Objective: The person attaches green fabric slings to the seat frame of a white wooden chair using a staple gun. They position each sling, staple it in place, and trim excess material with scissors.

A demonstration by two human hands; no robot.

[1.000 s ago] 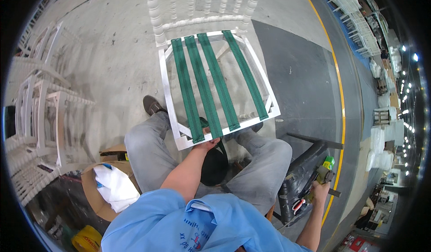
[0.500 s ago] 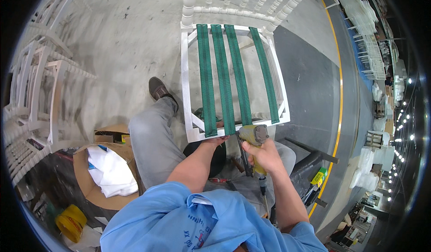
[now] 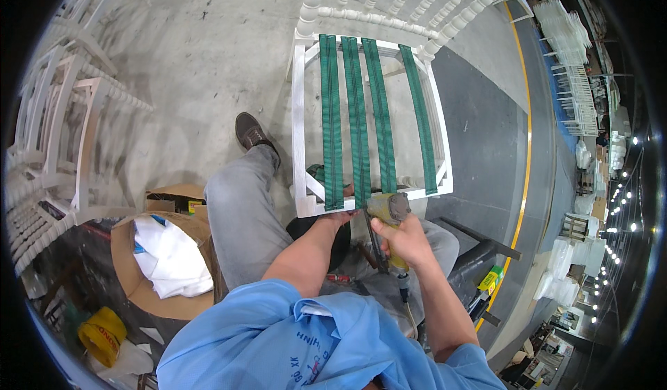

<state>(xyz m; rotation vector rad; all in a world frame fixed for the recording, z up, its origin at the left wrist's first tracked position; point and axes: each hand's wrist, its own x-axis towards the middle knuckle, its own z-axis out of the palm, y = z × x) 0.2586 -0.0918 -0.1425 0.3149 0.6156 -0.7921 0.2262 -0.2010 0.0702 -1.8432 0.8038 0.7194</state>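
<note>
A white chair seat frame (image 3: 300, 126) stands in front of me, with several green webbing straps (image 3: 358, 126) running from its back rail to its front rail. My right hand (image 3: 408, 241) is wrapped around the handle of a yellowish pneumatic staple gun (image 3: 389, 208). The gun's head is at the front rail, beside the front ends of the two middle straps. My left hand (image 3: 339, 218) grips the front rail from below, near the second strap's end. Some of its fingers are hidden by the rail and webbing. A hose (image 3: 404, 294) hangs from the gun's handle.
White turned spindles (image 3: 375, 20) rise behind the seat. A cardboard box (image 3: 125, 258) holding white cloth stands at my left, near a yellow container (image 3: 103, 336). More white chair frames (image 3: 62, 126) crowd the left. A black bench (image 3: 472, 265) with a green-yellow box (image 3: 492, 277) is at right.
The seat frame appears farther right and slightly higher in view. The staple gun has shifted left relative to the frame, closer to the second strap's end. My left hand stays at the front rail.
</note>
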